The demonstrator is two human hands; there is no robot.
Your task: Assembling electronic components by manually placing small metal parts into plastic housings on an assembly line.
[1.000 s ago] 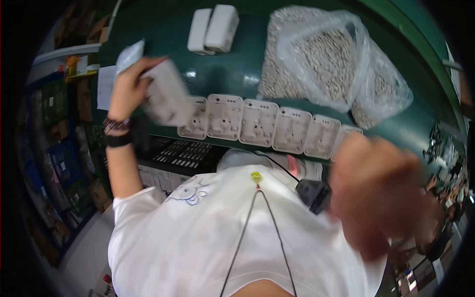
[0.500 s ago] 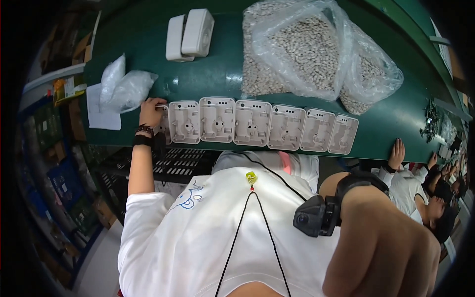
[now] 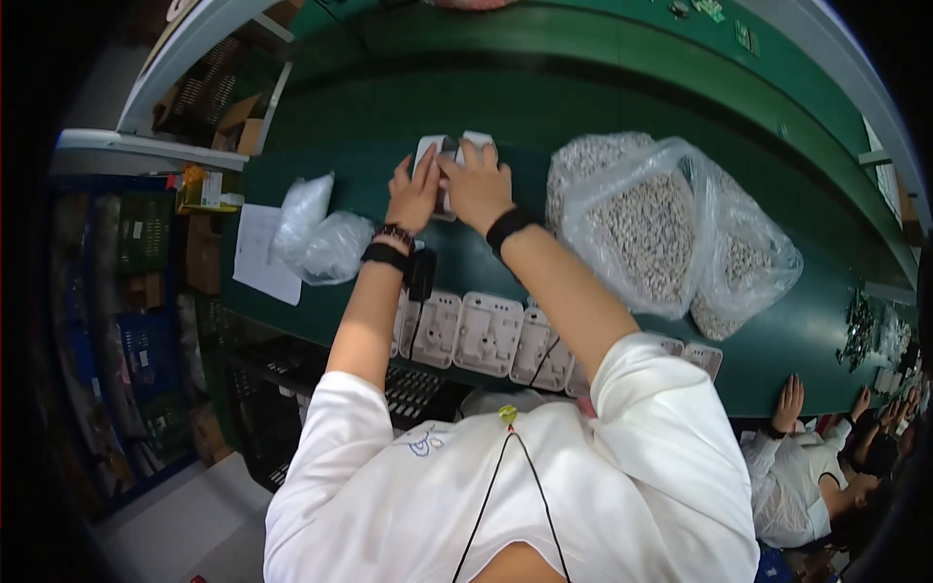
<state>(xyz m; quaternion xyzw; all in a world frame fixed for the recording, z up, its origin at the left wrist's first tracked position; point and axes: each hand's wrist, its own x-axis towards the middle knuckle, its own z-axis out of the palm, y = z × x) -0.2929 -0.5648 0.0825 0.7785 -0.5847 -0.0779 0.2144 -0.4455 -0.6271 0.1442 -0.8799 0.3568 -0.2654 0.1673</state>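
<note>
Two white plastic housings stand side by side at the far middle of the green table. My left hand (image 3: 413,199) grips the left housing (image 3: 431,145), fingers over its side. My right hand (image 3: 478,189) lies over the right housing (image 3: 476,138), fingers bent round its top; parts of both housings are hidden under my hands. Closer to me, a row of open white plastic casings (image 3: 489,336) lies along the table's front edge, with posts and holes inside. My right forearm hides some of them.
Large clear bags of small pale parts (image 3: 641,228) lie to the right. On the left, smaller plastic bags (image 3: 335,249) rest by a white paper sheet (image 3: 255,255). Small dark parts (image 3: 859,325) lie far right, near other people's hands (image 3: 789,403). Shelves (image 3: 136,330) stand left.
My left hand has left the row's left end and reached forward to the housings. My right hand has swung from near my chest to join it there. The view has shifted forward.
</note>
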